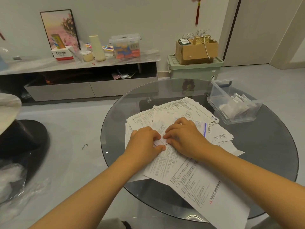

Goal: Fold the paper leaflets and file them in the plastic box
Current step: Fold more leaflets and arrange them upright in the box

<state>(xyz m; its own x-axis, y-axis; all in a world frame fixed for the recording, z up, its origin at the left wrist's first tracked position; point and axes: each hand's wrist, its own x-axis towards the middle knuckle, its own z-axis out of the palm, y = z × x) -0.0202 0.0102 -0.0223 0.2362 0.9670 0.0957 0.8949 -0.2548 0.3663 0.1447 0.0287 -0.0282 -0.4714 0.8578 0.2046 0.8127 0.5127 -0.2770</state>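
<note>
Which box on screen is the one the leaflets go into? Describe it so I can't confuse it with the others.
Start at the round glass table. The box sits at its far right edge, beyond the spread of leaflets. It is clear, lidless and holds folded papers, unlike the lidded clear box on the wall console and the green bin on the floor.

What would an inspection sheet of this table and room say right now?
Surface: round glass table, paper pile across the middle.
Job's things: unfolded leaflets spread out; clear plastic box at far right of the table, folded papers inside.
Clutter: nothing seen on the table.
Grips: left hand and right hand both pinch a small folded leaflet.
Cables: white cable hanging from the cardboard box.
Surroundings: low cabinet with containers; green bin.
</note>
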